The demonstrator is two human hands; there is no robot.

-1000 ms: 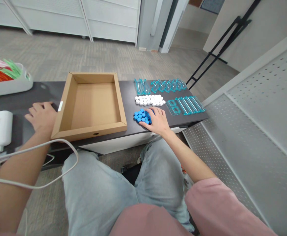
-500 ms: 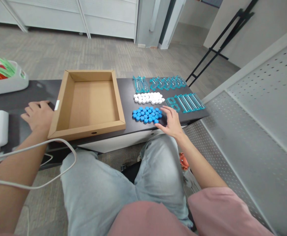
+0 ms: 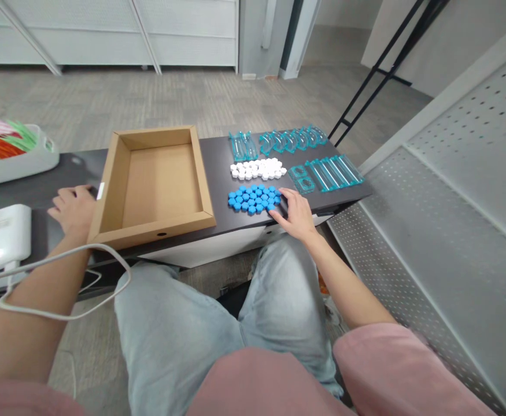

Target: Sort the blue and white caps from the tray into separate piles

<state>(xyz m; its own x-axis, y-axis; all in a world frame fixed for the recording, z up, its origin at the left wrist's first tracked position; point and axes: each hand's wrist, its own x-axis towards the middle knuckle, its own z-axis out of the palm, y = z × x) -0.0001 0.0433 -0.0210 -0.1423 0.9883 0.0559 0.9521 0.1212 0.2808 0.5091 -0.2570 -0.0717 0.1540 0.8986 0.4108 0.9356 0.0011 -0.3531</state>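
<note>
An empty cardboard tray stands on a dark table. To its right lie a cluster of blue hexagonal pieces and, behind them, a cluster of white hexagonal pieces. My right hand rests flat on the table, fingers apart, fingertips touching the right side of the blue cluster; it holds nothing. My left hand lies on the table against the tray's left wall, fingers loosely spread, with nothing in it.
Clear teal plastic pieces, curved and straight, lie at the table's far right. A white device with a cable sits at the left, and a grey bin of coloured strips behind it. A perforated white panel rises on the right.
My right hand slid off the blue pieces to their right side, leaving the cluster uncovered and spread wider. The left hand stayed by the tray. The camera shifted a little.
</note>
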